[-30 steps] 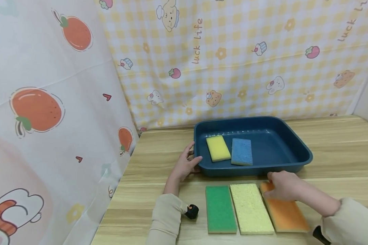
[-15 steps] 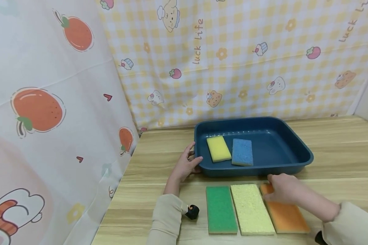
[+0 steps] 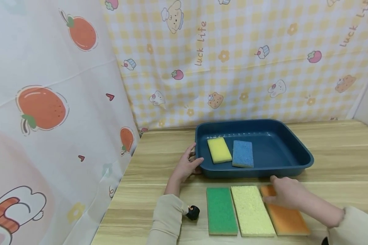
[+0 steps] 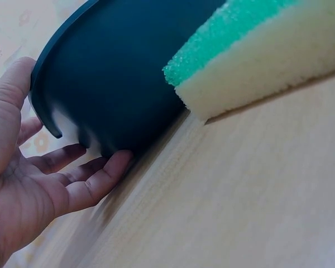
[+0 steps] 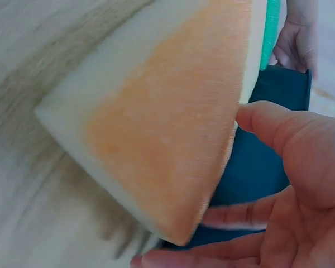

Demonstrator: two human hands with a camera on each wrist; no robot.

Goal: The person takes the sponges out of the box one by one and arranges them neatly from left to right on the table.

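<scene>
My left hand (image 3: 185, 166) holds the left end of a dark blue baking pan (image 3: 276, 149); the left wrist view shows its thumb at the rim and fingers against the outer wall. With my right hand (image 3: 289, 192) I hold the far end of an orange sponge (image 3: 286, 217) between thumb and fingers. In the right wrist view that sponge (image 5: 162, 123) shows a pale border, and the thumb presses one long edge. Beside it on the table lie a pale yellow sponge (image 3: 253, 211) and a green sponge (image 3: 221, 211).
Inside the pan's left half lie a small yellow sponge (image 3: 219, 149) and a blue sponge (image 3: 243, 153). Behind the wooden table (image 3: 153, 153) hangs a checked curtain (image 3: 242, 75); a white printed curtain (image 3: 89, 129) covers the left side.
The right hand has shifted slightly right and toward me along the orange sponge. The head view has tilted a little. Left hand, pan and sponges stay in place.
</scene>
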